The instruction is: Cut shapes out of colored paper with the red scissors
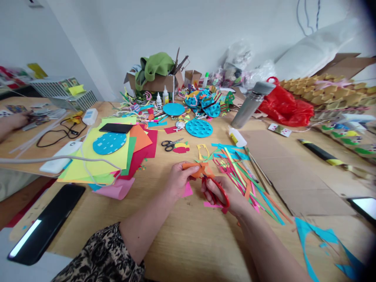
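Across 2 hands (179, 179) — 1 scissors (225, 197), 1 paper (201, 170)

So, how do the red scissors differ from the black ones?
Handles: the red scissors have red ones, the black scissors black. Place: the red scissors are in the right hand, at the orange paper; the black scissors lie on the table. Blades: mostly hidden on the red scissors, visible on the black scissors.

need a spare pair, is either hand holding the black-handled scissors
No, the black-handled scissors lie on the table; the right hand grips red-handled scissors and the left hand orange paper.
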Tool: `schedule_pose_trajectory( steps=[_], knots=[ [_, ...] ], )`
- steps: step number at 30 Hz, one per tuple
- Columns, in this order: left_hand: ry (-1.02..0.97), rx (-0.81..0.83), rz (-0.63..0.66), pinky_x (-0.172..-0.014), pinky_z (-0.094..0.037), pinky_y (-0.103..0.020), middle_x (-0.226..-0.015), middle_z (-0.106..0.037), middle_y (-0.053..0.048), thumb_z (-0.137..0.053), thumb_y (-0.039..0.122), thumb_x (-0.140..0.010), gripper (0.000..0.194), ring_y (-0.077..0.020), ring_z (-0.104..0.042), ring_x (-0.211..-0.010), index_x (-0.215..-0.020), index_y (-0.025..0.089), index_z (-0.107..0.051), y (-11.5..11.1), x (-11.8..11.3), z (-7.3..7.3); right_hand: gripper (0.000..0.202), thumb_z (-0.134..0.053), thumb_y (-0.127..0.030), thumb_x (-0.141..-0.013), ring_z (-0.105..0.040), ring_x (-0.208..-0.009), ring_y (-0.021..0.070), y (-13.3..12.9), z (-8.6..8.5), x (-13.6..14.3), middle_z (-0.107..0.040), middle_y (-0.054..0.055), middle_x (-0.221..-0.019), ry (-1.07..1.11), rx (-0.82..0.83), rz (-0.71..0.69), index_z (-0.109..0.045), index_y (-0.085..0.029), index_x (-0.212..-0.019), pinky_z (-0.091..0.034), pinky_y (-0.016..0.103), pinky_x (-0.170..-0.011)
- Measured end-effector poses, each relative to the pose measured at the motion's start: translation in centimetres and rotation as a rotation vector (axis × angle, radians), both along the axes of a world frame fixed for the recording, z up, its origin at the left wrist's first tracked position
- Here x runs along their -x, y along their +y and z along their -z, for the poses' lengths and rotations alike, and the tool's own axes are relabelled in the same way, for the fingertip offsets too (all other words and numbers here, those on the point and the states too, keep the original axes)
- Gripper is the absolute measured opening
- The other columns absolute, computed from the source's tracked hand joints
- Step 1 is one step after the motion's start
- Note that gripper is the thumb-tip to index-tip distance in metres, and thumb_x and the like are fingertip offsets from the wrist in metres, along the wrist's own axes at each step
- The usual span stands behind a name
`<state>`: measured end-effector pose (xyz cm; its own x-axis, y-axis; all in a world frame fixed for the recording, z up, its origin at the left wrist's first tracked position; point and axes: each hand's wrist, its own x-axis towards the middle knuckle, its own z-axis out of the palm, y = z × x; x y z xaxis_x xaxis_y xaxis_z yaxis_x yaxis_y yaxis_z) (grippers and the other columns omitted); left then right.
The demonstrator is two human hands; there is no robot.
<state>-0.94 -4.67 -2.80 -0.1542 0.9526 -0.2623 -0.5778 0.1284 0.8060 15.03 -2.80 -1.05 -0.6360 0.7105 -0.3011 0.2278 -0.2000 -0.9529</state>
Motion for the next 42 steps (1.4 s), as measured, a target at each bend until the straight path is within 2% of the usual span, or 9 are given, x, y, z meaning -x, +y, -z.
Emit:
schedule_pose_trajectory(
  steps=[12, 23, 42],
  knots=[
    [0.038, 0.051, 0.024, -0.054, -0.037, -0.026, -0.063, -0.064, -0.002, -0.078, 0.024, -0.057, 0.021, -0.0121, -0.056, -0.058, -0.07, 0.013, -0.065, -0.15, -0.01, 0.08, 0.069, -0.06, -0.082, -0.068, -0.045, -0.038, 0.0078, 0.07, 0.2, -0.12, -0.053, -0.001, -0.046, 0.02, -0.001, 0.022, -0.06, -0.014, -0.069, -0.029, 0.021, -0.039],
    [0.049, 0.029, 0.019, -0.055, -0.038, -0.026, -0.063, -0.064, -0.003, -0.078, 0.025, -0.058, 0.02, -0.0117, -0.056, -0.057, -0.069, 0.012, -0.067, -0.16, -0.05, 0.26, 0.071, -0.061, -0.085, -0.064, -0.042, -0.036, 0.007, 0.04, -0.29, 0.09, -0.052, -0.001, -0.043, 0.017, 0.027, 0.014, -0.059, -0.014, -0.068, -0.028, 0.021, -0.037],
    [0.079, 0.044, 0.05, -0.056, -0.037, -0.027, -0.066, -0.065, -0.005, -0.078, 0.025, -0.056, 0.021, -0.0125, -0.055, -0.059, -0.071, 0.012, -0.07, -0.29, 0.03, -0.11, 0.067, -0.059, -0.082, -0.069, -0.044, -0.039, 0.0084, 0.05, -0.49, -0.03, -0.053, -0.001, -0.046, 0.011, 0.005, -0.016, -0.059, -0.015, -0.069, -0.03, 0.022, -0.04]
  ],
)
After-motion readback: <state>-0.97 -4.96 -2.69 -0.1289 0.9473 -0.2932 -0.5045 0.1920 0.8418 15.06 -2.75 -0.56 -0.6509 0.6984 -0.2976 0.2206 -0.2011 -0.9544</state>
